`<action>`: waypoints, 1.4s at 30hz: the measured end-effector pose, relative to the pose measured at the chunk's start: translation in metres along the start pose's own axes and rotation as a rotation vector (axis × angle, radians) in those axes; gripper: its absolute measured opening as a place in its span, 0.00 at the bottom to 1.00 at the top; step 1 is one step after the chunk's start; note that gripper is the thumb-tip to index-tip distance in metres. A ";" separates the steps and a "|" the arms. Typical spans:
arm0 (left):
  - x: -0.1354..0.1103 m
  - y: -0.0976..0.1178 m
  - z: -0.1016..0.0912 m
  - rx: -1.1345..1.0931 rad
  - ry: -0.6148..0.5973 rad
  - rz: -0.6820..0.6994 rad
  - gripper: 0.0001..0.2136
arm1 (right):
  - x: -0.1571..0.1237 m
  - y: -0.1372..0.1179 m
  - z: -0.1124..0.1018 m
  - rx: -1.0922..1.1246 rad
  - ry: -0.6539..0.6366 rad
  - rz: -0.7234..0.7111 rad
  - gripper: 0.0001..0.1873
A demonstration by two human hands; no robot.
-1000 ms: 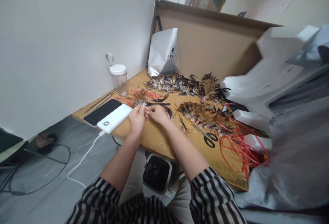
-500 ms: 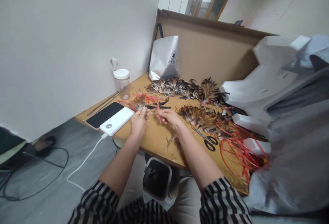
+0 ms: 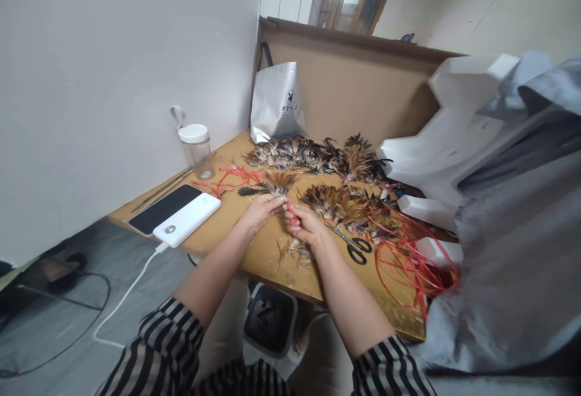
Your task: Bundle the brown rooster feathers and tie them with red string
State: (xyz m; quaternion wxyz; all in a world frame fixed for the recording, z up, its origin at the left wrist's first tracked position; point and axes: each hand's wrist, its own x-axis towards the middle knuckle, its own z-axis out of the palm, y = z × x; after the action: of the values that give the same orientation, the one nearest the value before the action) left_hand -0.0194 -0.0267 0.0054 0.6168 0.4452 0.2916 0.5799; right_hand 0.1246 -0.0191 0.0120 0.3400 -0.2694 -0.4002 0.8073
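Note:
My left hand (image 3: 261, 211) pinches the base of a small bundle of brown and black feathers (image 3: 278, 181) over the wooden table (image 3: 267, 250). My right hand (image 3: 305, 225) is closed right beside it, gripping a red cord (image 3: 290, 212) at the bundle's base. Both hands nearly touch each other. More feather bundles lie in a heap (image 3: 318, 157) behind the hands and in a second heap (image 3: 338, 202) to the right. Loose feather scraps (image 3: 293, 252) lie under my right wrist.
Black scissors (image 3: 354, 246) lie right of my right hand, with a tangle of red cords (image 3: 408, 257) beyond. A white power bank (image 3: 187, 220) and a black phone (image 3: 163, 209) sit at left. A lidded jar (image 3: 196, 145), a white bag (image 3: 276, 102) and white foam blocks (image 3: 436, 148) stand around.
Both hands moved rightward along the table and closed together again. The feather bundle now fans out above my left fingers, and the red cord sits in my right hand.

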 end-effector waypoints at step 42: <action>-0.004 -0.011 -0.007 0.307 0.142 0.077 0.13 | 0.007 0.006 -0.004 -0.659 0.503 -0.279 0.13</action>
State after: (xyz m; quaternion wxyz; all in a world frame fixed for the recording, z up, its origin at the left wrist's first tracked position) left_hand -0.0211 -0.0281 -0.0079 0.4965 0.5029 0.4024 0.5820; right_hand 0.1209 -0.0146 0.0034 0.4285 -0.4951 -0.5737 0.4920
